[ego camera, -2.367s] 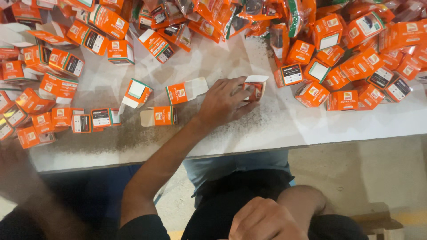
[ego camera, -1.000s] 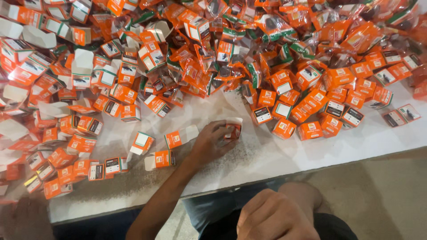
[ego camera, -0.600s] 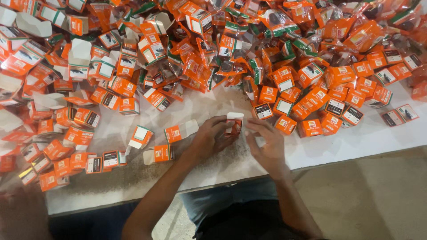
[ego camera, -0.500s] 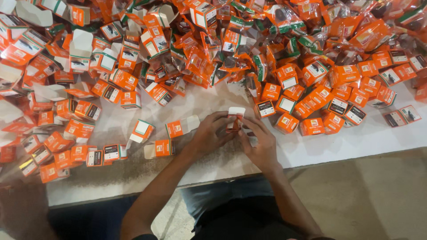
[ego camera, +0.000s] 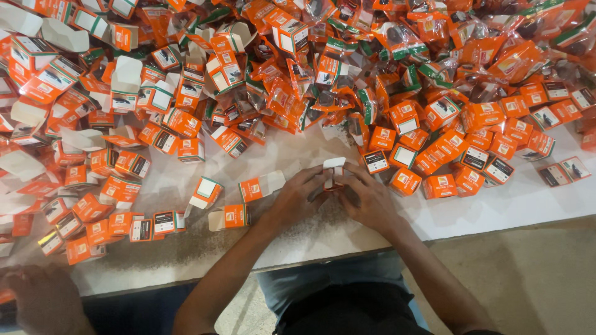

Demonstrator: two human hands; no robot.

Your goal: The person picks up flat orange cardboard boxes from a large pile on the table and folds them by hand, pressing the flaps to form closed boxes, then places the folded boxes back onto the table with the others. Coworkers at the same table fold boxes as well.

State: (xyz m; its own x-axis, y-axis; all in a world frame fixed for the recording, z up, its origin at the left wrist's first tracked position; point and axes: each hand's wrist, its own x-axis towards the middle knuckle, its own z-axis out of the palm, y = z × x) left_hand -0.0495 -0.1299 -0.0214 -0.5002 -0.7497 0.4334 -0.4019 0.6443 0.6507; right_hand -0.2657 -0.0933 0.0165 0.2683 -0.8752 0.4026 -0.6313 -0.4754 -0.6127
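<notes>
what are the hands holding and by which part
Both hands, left hand and right hand, hold one small orange box by its sides, its white top flap open above the fingers.

Left hand [ego camera: 298, 197]: fingers curled on a small orange box [ego camera: 333, 174] with its white flap up.
Right hand [ego camera: 371, 200]: closed on the same box from the other side.
Bench [ego camera: 521, 201]: white, heaped with orange boxes [ego camera: 434, 149] and clear packets [ego camera: 397, 43].
Nearby: two open boxes [ego camera: 245, 201] lie just left.
</notes>
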